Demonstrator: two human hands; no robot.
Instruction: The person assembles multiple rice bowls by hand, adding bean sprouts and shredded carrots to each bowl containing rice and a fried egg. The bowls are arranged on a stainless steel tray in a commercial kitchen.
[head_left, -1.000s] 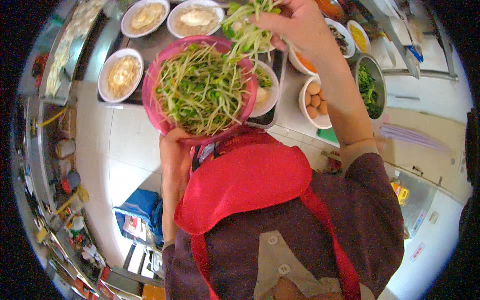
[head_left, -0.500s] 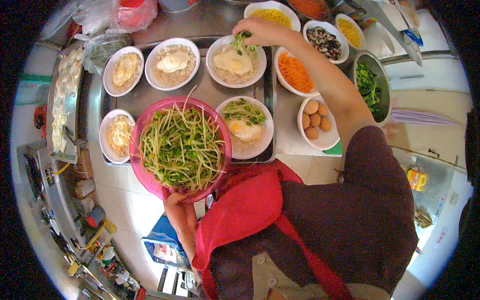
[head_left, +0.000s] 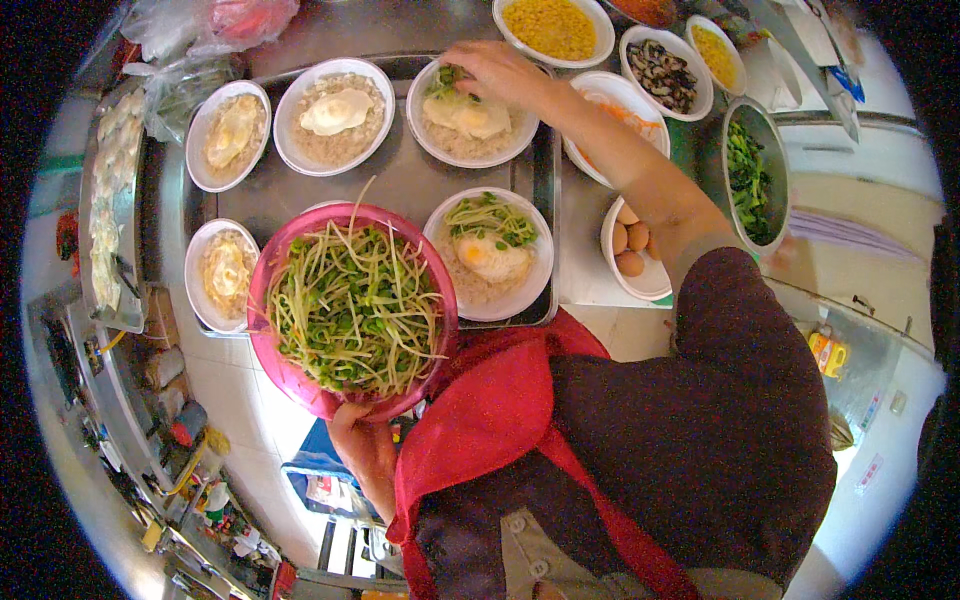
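My left hand [head_left: 358,440] grips the near side of a pink bowl [head_left: 262,335] heaped with long green sprouts [head_left: 355,310]. My right hand [head_left: 495,72] reaches over a white bowl [head_left: 472,163] of rice with a fried egg. Its fingers close on a small bunch of sprouts [head_left: 450,82] at the far side of that egg; the fingertips are partly hidden. Nearer me, another white bowl [head_left: 546,250] holds rice, a fried egg and sprouts. To the left, three more white bowls hold rice and egg, including one [head_left: 285,140] beside my right hand's bowl.
The rice bowls stand on a metal tray [head_left: 395,185]. On the right are bowls of corn [head_left: 555,28], mushrooms [head_left: 660,75], shredded carrot [head_left: 610,110], brown eggs [head_left: 630,262] and leafy greens [head_left: 748,170]. Plastic bags [head_left: 190,105] lie far left, above a long tray [head_left: 128,310].
My right hand has lowered the sprouts onto the egg in the far bowl and shifted slightly left. The pink bowl sits slightly lower and further left in view.
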